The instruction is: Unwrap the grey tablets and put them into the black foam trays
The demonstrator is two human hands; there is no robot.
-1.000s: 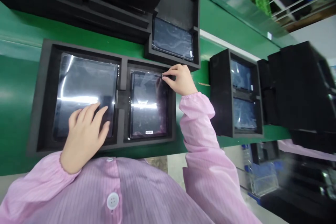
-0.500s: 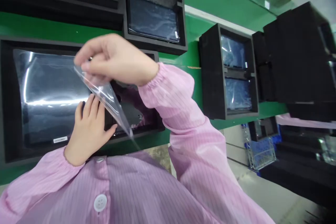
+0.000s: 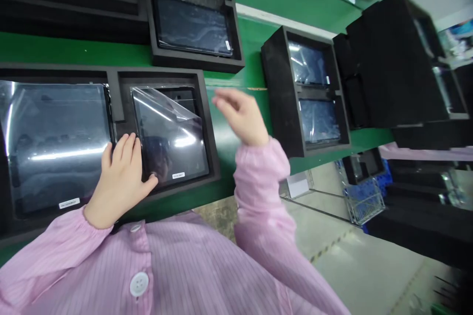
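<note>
My left hand (image 3: 120, 172) lies open with fingers spread over the divider of a black foam tray (image 3: 211, 157), between two screens. Its thumb rests at the lower left of the right-hand tablet (image 3: 173, 155). A clear film (image 3: 162, 103) covers most of that tablet, with its upper right part folded back and a dark corner bare. The left-hand tablet (image 3: 59, 128) also lies under clear film and bears a small white barcode label. Off the tray's right side, my right hand (image 3: 242, 115) hovers, slightly blurred, fingers curved and apart, with nothing visible in it.
Another foam tray (image 3: 236, 54) with a wrapped tablet (image 3: 194, 24) sits behind. To the right, a foam tray (image 3: 284, 93) holds two wrapped tablets, beside a stack of black foam trays (image 3: 388, 64). All rest on a green table (image 3: 221, 133). A wire basket (image 3: 367, 209) stands lower right.
My right hand has let go of the film and moved right, away from the tray. The film has dropped onto the right-hand tablet. My left hand stays at the divider.
</note>
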